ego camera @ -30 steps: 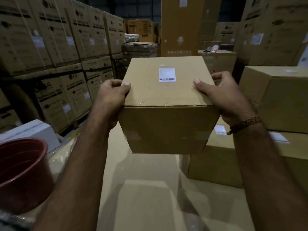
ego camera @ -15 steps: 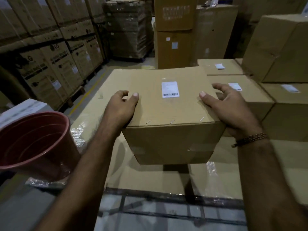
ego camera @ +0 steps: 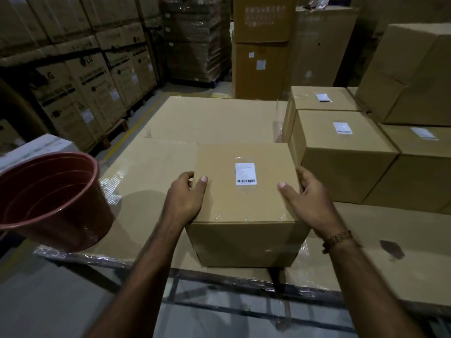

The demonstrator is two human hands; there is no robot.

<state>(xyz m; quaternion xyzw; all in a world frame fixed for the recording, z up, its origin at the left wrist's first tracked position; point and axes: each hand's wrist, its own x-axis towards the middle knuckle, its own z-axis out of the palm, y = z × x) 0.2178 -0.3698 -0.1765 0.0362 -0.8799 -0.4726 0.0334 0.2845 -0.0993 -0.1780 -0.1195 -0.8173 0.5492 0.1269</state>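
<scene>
With the left hand (ego camera: pixel 185 198) and right hand (ego camera: pixel 308 198) each gripping a side of the box (ego camera: pixel 246 203), thumbs on top, at the sheet's (ego camera: pixel 207 118) front edge (just left of the stack (ego camera: pixel 341 154)), push it squarely inward before releasing, I judge.

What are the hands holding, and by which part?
A cardboard box, held by its two sides: the left hand grips the left side, the right hand the right side, each thumb lying on the top face.
</scene>
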